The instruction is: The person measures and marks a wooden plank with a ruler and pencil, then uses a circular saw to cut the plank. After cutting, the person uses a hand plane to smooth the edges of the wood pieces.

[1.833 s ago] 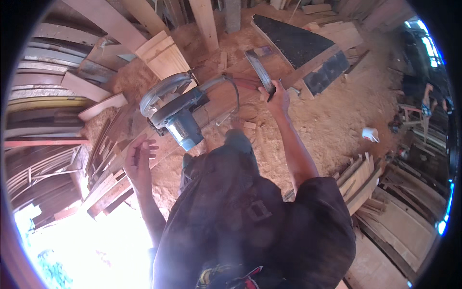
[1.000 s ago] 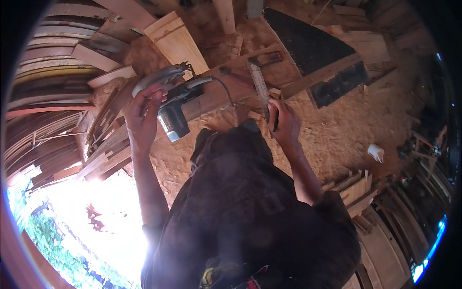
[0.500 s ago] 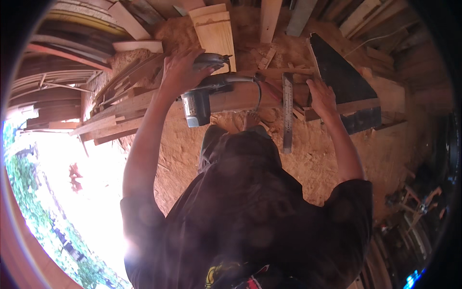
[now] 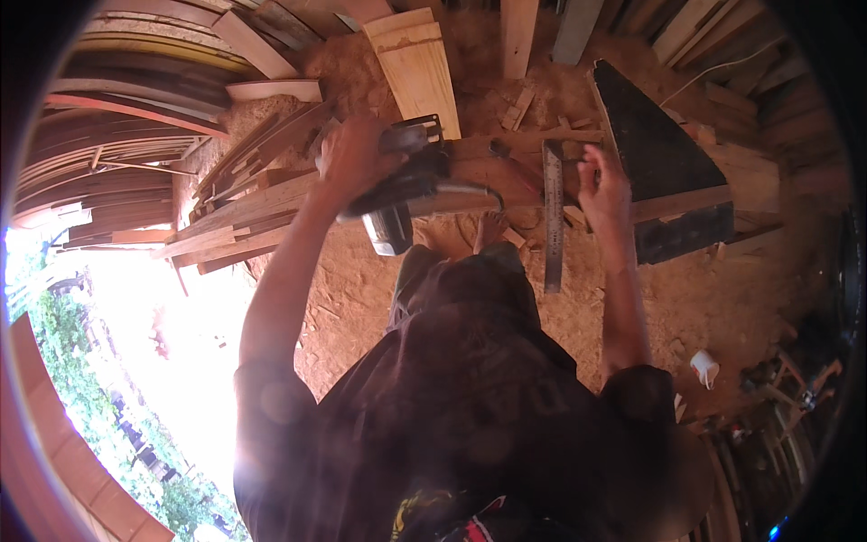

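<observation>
My left hand (image 4: 354, 163) is closed round the top handle of a corded power tool that looks like a circular saw (image 4: 390, 230), with a grey motor housing. It is tilted over a wooden beam (image 4: 474, 167) and slightly smeared by motion. My right hand (image 4: 607, 185) hovers by the beam's right part, fingers apart and half curled, nothing seen in them. Just left of it, a graduated metal rule (image 4: 554, 226) lies across the beam and juts toward me. Between rule and saw rests a red-handled tool (image 4: 524, 172), its kind unclear. A black wedge-shaped panel (image 4: 655, 144) stands right of my hand.
Long planks (image 4: 244, 230) lie stacked at the left, more timber (image 4: 135, 117) behind them. A pale board (image 4: 420, 72) slopes away beyond the saw. Sawdust covers the ground (image 4: 352, 316), with my bare foot (image 4: 490, 230) near the beam. A white cup (image 4: 704, 369) sits at the right.
The saw has tipped and come slightly toward me in my left hand. My right hand has lifted off the wood by the black panel and curled its fingers. The view has shifted a little.
</observation>
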Motion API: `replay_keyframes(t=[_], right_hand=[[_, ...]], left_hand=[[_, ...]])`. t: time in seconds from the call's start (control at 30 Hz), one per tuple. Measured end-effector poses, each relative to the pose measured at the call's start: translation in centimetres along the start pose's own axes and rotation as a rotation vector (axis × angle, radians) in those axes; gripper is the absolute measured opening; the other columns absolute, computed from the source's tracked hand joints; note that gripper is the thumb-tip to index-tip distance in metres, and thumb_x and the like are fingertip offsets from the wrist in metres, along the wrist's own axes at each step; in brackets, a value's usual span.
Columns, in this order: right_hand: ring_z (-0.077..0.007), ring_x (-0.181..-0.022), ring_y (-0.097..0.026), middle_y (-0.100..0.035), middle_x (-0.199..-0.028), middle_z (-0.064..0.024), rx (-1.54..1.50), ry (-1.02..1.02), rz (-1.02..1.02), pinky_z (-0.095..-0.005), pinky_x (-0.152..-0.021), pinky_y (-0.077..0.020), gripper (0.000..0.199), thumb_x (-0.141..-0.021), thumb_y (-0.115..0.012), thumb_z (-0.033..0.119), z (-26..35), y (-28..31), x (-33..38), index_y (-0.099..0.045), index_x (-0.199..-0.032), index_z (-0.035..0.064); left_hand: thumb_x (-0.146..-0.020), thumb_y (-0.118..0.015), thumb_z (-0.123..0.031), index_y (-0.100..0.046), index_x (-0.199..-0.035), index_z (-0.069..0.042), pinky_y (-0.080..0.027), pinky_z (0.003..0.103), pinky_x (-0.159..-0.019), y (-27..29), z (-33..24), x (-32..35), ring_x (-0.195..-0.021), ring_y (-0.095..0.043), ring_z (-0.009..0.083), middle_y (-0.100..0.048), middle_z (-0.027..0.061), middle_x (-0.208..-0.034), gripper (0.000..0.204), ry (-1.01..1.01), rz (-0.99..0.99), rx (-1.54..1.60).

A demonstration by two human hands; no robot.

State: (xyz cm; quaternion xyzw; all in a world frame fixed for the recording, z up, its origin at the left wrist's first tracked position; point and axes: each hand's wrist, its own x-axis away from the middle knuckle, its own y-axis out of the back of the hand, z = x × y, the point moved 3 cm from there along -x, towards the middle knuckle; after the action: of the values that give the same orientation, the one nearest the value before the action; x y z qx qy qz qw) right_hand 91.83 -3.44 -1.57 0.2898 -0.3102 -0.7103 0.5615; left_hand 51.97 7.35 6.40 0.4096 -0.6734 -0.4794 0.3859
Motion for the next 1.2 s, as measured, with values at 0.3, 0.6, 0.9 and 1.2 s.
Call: replay_keyframes(t=[0.3, 0.6, 0.9, 1.2], right_hand=[[-0.0195, -0.118, -0.07, -0.077, -0.122, -0.0061, -0.454, -0.149, 0.434, -0.0331, -0.103, -0.0514, 0.046, -0.111, -0.06, 0.044, 13.5, -15.3, -1.4, -0.072, -0.135, 0.0078], [-0.0083, -0.104, -0.062, -0.071, -0.104, 0.0025, -0.706, -0.034, 0.549, -0.0273, -0.097, -0.0471, 0.034, -0.112, -0.062, 0.036, 22.5, -13.0, -0.6, -0.075, -0.104, 0.0058], [-0.0258, -0.087, -0.069, -0.073, -0.092, -0.0116, -0.403, 0.438, 0.401, -0.0401, -0.079, -0.0529, 0.023, -0.102, -0.073, 0.023, 33.9, -10.7, 1.6, -0.073, -0.1, -0.0001], [-0.0389, -0.085, -0.065, -0.069, -0.091, -0.0153, -0.119, 0.662, 0.297, -0.0471, -0.079, -0.0519, 0.018, -0.097, -0.076, 0.018, 35.7, -13.0, 2.8, -0.071, -0.094, 0.001]], left_hand=[[-0.068, -0.085, -0.015, -0.073, -0.115, -0.015, -0.048, 0.046, -0.089, -1.0, -4.2, 11.8, -0.108, -0.064, 0.03, -0.067, 0.0061, -0.112, 0.049, 0.079, -0.301, 0.081], [-0.067, -0.09, -0.017, -0.073, -0.113, -0.014, -0.048, 0.045, -0.088, -2.2, -1.5, 19.0, -0.102, -0.064, 0.0304, -0.067, 0.0043, -0.109, 0.049, 0.224, -0.518, 0.257], [-0.071, -0.087, -0.006, -0.059, -0.124, -0.008, -0.049, 0.048, -0.094, -7.3, 1.3, 19.7, -0.107, -0.06, 0.0399, -0.061, 0.0155, -0.11, 0.06, 0.184, -0.781, 0.825], [-0.07, -0.083, 0.002, -0.05, -0.134, -0.005, -0.049, 0.047, -0.104, -11.9, 3.6, 17.1, -0.123, -0.057, 0.0406, -0.055, 0.0185, -0.125, 0.072, 0.184, -0.562, 1.013]])
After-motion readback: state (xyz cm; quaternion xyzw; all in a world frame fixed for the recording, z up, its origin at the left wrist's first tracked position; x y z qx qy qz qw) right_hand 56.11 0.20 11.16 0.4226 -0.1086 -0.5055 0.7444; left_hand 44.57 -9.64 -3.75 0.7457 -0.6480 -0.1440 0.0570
